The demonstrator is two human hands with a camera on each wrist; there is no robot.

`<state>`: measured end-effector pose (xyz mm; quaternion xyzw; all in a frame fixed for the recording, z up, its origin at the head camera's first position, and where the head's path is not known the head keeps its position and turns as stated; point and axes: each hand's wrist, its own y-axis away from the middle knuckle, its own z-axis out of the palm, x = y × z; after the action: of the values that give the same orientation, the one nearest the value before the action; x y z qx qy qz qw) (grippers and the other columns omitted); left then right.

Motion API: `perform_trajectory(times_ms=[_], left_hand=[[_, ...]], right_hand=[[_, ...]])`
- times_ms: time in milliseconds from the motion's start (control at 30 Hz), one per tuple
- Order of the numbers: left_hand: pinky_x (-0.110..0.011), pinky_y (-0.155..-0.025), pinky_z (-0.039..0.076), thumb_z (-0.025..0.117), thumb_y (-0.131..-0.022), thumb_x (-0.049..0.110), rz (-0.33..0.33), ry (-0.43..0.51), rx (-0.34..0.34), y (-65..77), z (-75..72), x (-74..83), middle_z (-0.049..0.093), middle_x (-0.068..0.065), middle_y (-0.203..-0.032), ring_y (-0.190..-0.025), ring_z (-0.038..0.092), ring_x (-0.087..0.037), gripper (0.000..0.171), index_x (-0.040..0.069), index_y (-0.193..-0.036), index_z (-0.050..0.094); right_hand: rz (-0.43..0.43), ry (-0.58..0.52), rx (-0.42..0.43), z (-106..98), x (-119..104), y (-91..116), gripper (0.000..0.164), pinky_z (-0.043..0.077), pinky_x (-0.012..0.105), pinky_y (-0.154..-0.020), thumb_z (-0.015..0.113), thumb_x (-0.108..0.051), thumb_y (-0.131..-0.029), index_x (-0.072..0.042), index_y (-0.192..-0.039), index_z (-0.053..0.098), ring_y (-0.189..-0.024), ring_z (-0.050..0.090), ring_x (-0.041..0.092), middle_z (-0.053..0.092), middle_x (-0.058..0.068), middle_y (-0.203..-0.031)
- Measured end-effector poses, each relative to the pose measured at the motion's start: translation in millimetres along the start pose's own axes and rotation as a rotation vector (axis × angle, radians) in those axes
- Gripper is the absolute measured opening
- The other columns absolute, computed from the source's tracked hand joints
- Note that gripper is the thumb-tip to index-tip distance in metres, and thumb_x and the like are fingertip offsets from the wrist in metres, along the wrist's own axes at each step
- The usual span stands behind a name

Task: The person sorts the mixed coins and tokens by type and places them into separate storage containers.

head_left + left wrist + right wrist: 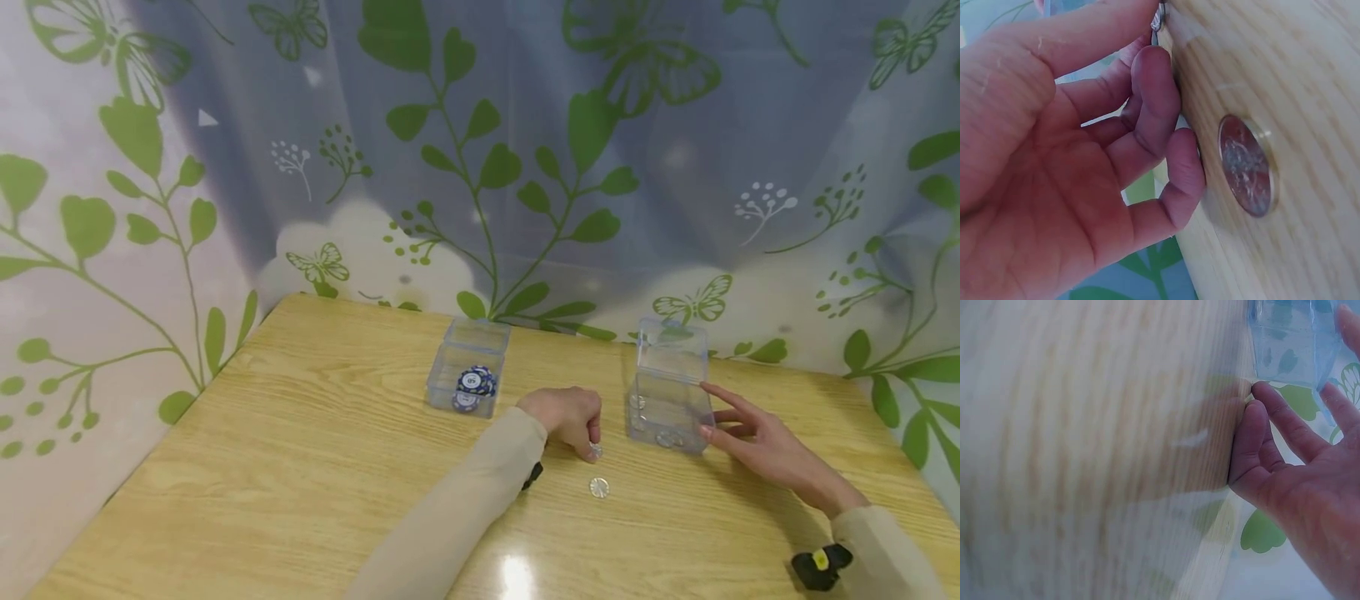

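Observation:
Over the middle of the table, my left hand pinches a silver coin between thumb and finger, low against the wood. A second silver coin lies flat nearer to me; the left wrist view shows this coin beside the curled fingers. My right hand rests at the right side of a clear plastic box, with thumb and forefinger extended and touching it. The lid of that box stands raised at the back, and several coins lie inside.
To the left stands another clear plastic box, its lid raised, holding several blue and white poker chips. A patterned curtain hangs along the back edge of the wooden table.

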<state>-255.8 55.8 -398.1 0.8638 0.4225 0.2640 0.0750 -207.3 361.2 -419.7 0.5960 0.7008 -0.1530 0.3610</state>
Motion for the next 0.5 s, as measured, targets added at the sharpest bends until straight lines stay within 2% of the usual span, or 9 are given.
perform_trajectory(times_ms=[100, 233, 333, 500], left_hand=[[-0.025, -0.057, 0.047, 0.075, -0.081, 0.027, 0.003, 0.017, -0.017, 1.2, -0.1, -0.6, 0.060, 0.015, -0.082, -0.070, 0.052, -0.007, 0.009, 0.024, -0.078, 0.068], [-0.027, -0.045, 0.047, 0.076, -0.080, 0.027, -0.008, 0.067, 0.012, 3.7, 0.7, -3.1, 0.059, 0.012, -0.082, -0.065, 0.053, -0.008, 0.013, 0.023, -0.079, 0.064], [-0.023, -0.047, 0.046, 0.077, -0.078, 0.026, 0.017, 0.041, 0.070, 5.1, 0.8, -3.9, 0.058, 0.011, -0.081, -0.065, 0.053, -0.007, 0.016, 0.022, -0.079, 0.062], [-0.019, -0.053, 0.045, 0.075, -0.078, 0.021, 0.050, -0.055, 0.132, 4.7, -0.6, -2.8, 0.060, 0.011, -0.077, -0.065, 0.055, -0.006, 0.013, 0.020, -0.073, 0.063]], right_hand=[[0.002, -0.007, -0.001, 0.6, -0.2, -0.3, 0.070, 0.053, 0.038, -0.080, 0.048, -0.051, -0.095, -0.035, -0.152, 0.010, -0.126, 0.044, 0.044, 0.038, 0.022, -0.145], [0.004, -0.008, -0.001, -0.3, -0.9, -0.4, 0.070, 0.054, 0.038, -0.078, 0.048, -0.050, -0.095, -0.034, -0.152, 0.010, -0.125, 0.045, 0.044, 0.039, 0.024, -0.144], [0.004, -0.002, 0.002, -0.8, -1.1, -0.5, 0.071, 0.053, 0.036, -0.075, 0.048, -0.049, -0.095, -0.033, -0.152, 0.010, -0.122, 0.049, 0.043, 0.043, 0.026, -0.141], [-0.010, 0.009, 0.013, -0.3, -0.2, -1.3, 0.070, 0.052, 0.033, -0.073, 0.049, -0.048, -0.095, -0.033, -0.152, 0.010, -0.120, 0.052, 0.040, 0.045, 0.025, -0.139]])
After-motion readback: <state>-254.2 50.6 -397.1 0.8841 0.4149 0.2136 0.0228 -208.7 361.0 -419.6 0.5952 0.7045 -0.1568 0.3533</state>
